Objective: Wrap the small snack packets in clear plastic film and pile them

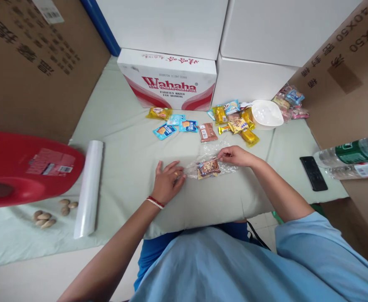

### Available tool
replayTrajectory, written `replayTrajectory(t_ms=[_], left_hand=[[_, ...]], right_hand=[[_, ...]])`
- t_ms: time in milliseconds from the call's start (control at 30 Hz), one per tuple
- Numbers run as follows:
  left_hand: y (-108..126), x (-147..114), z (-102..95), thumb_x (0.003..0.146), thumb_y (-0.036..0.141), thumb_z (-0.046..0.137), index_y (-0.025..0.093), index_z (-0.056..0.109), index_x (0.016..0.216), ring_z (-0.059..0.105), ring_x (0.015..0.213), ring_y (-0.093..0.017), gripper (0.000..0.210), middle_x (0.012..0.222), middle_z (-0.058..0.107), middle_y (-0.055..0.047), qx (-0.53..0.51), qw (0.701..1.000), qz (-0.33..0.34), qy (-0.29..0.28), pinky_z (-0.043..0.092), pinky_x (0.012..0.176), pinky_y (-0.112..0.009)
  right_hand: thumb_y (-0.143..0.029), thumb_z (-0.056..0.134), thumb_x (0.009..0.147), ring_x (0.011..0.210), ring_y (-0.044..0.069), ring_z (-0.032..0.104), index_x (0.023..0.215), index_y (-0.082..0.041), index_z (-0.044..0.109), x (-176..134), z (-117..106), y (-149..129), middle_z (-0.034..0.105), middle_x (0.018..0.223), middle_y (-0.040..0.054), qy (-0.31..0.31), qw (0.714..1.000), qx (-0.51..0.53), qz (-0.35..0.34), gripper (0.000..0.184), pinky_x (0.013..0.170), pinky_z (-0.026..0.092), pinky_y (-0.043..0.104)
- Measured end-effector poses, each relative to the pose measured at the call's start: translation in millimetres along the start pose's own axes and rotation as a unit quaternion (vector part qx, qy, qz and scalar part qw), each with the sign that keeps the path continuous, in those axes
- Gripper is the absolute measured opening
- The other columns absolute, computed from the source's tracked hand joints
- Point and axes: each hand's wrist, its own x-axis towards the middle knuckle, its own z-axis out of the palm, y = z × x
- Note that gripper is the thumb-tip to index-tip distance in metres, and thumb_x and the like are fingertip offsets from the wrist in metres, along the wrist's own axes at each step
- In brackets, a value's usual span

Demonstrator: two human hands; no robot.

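Observation:
A sheet of clear plastic film [229, 169] lies crinkled on the cloth in front of me. On it rests a small brown snack packet [209, 167] with a cookie-like print, and a yellowish edge shows beneath. My right hand [235, 156] pinches the film just right of the packet, thumb against fingers. To the left, my left hand [169, 181] is palm down with fingers spread, its thumb side at the film's left edge. Just beyond the film sits a brown packet with a white label [207, 132]. Blue snack packets [188, 126] lie behind and left.
Yellow snack packets [239, 125] are piled beside a white bowl [267, 114], with more packets [292, 102] behind. Left are a plastic roll [89, 188], brown nuts [44, 219] and a red container [29, 167]. A phone [314, 173] and bottles [353, 153] lie right. Boxes [171, 84] stand behind.

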Motion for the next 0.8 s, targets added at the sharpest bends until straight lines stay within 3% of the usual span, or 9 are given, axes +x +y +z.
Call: replayTrajectory(t_ms=[133,300,367,467,600,700,800], left_hand=[[-1.2,-3.0,-2.4,0.099,0.038,0.051,0.025,0.072,0.093,0.059,0.137,-0.026,0.025,0.122,0.078,-0.007,-0.084,0.996,-0.018,0.018,0.03,0.126,-0.059],[-2.7,-0.3,0.5,0.096,0.042,0.058,0.025,0.067,0.087,0.059,0.134,-0.024,0.021,0.126,0.074,-0.009,-0.188,0.976,-0.042,0.106,0.047,0.117,-0.051],[-5.1,2.8,3.2,0.094,0.042,0.06,0.024,0.066,0.085,0.062,0.127,-0.024,0.02,0.124,0.072,-0.01,-0.195,0.969,-0.079,0.128,0.048,0.115,-0.049],[-8.7,6.6,8.1,0.089,0.04,0.064,0.023,0.066,0.08,0.064,0.114,-0.025,0.019,0.115,0.072,-0.009,-0.162,0.968,-0.143,0.128,0.05,0.111,-0.049],[-7.6,7.7,11.0,0.086,0.04,0.067,0.023,0.066,0.078,0.062,0.113,-0.027,0.019,0.113,0.071,-0.009,-0.134,0.969,-0.166,0.123,0.047,0.111,-0.051],[-4.0,6.6,9.5,0.086,0.038,0.067,0.023,0.066,0.081,0.062,0.114,-0.026,0.016,0.114,0.07,-0.008,-0.139,0.97,-0.161,0.115,0.046,0.112,-0.05],[-2.7,5.3,6.6,0.085,0.038,0.067,0.023,0.064,0.085,0.062,0.115,-0.027,0.015,0.115,0.068,-0.009,-0.156,0.969,-0.152,0.112,0.047,0.111,-0.049]], right_hand=[[-0.044,0.066,0.084,0.077,0.015,0.06,0.101,-0.015,0.076,-2.7,-7.4,-2.0,0.075,0.089,0.0026,0.005,1.0,0.025,0.008,0.035,0.074,0.045,0.027],[-0.051,0.068,0.084,0.071,0.014,0.056,0.1,-0.014,0.075,0.6,-12.9,-2.9,0.072,0.085,0.0016,-0.003,0.997,0.075,0.013,0.04,0.066,0.04,0.025],[-0.048,0.066,0.086,0.07,0.014,0.055,0.097,-0.015,0.074,4.2,-9.5,1.7,0.07,0.082,0.0014,0.008,0.998,0.046,0.038,0.036,0.066,0.04,0.025],[-0.033,0.065,0.087,0.076,0.017,0.058,0.094,-0.016,0.073,6.7,1.4,5.9,0.069,0.088,0.0046,0.036,0.992,-0.104,0.06,0.021,0.072,0.043,0.028],[-0.019,0.064,0.089,0.108,0.029,0.057,0.112,-0.017,0.073,-6.8,19.0,-6.4,0.066,0.119,0.0156,0.132,0.944,-0.301,0.02,0.025,0.092,0.047,0.039],[-0.015,0.052,0.095,0.115,0.032,0.054,0.119,-0.018,0.072,-26.6,37.6,-23.3,0.065,0.123,0.0163,0.229,0.924,-0.304,-0.025,0.031,0.099,0.047,0.046],[-0.015,0.047,0.099,0.119,0.029,0.057,0.124,-0.022,0.072,-39.0,65.0,-34.4,0.068,0.125,0.0129,0.207,0.935,-0.255,-0.133,0.035,0.106,0.048,0.048]])
